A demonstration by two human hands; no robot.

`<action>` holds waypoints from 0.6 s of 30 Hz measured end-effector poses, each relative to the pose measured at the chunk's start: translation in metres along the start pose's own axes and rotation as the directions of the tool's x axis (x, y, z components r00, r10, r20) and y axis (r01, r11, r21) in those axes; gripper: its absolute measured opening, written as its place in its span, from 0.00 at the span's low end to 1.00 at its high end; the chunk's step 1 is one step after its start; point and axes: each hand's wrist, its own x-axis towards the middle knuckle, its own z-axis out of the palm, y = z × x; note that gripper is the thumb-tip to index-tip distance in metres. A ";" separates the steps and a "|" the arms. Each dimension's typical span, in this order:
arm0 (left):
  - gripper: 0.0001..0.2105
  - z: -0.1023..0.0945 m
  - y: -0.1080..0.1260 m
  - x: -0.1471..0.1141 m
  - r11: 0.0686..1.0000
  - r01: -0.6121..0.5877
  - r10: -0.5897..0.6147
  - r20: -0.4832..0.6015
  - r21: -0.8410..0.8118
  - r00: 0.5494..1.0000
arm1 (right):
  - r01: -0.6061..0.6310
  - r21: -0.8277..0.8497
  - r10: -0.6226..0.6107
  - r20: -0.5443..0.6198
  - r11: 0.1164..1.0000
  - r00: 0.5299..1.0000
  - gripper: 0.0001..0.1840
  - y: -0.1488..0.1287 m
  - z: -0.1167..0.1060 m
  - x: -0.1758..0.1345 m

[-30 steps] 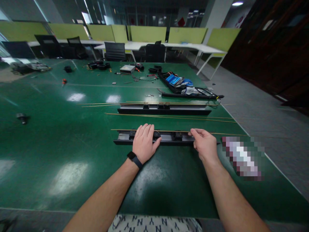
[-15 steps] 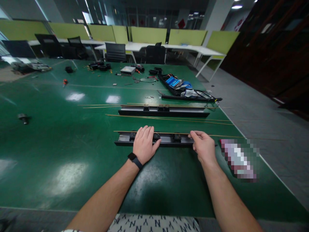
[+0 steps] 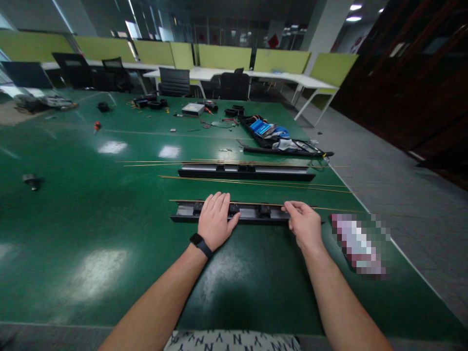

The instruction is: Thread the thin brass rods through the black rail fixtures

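A long black rail (image 3: pixel 252 214) with small black blocks on it lies across the green table (image 3: pixel 91 209) in front of me. My left hand (image 3: pixel 214 222) rests flat on the rail's middle, fingers together, covering part of it. My right hand (image 3: pixel 303 222) pinches a thin brass rod (image 3: pixel 340 209) that runs along the rail's far edge, near the rail's right end.
A second black rail (image 3: pixel 246 171) lies further back with more brass rods (image 3: pixel 256 181) beside it. A black tray with blue parts (image 3: pixel 270 132) and scattered tools sit behind. A blurred object (image 3: pixel 358 243) lies at the right, near the table's edge.
Both hands keep their hold; the view has shifted slightly, so everything sits a little lower and to the left.
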 end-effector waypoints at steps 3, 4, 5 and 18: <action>0.27 0.001 0.000 0.000 1.000 0.006 -0.006 0.005 0.000 1.000 | -0.022 0.020 0.023 -0.016 1.000 1.000 0.28 0.000 0.001 0.001; 0.27 0.000 0.000 0.000 1.000 0.008 -0.008 0.007 0.001 1.000 | -0.024 0.018 0.024 -0.020 1.000 1.000 0.28 0.001 0.001 0.002; 0.27 0.000 0.000 0.000 1.000 0.008 -0.008 0.008 0.001 1.000 | -0.024 0.016 0.024 -0.025 1.000 0.999 0.28 0.002 0.000 0.003; 0.27 0.002 0.000 0.000 1.000 0.012 -0.012 0.004 -0.006 1.000 | 0.007 -0.011 -0.006 0.014 1.000 1.000 0.26 0.001 -0.002 0.001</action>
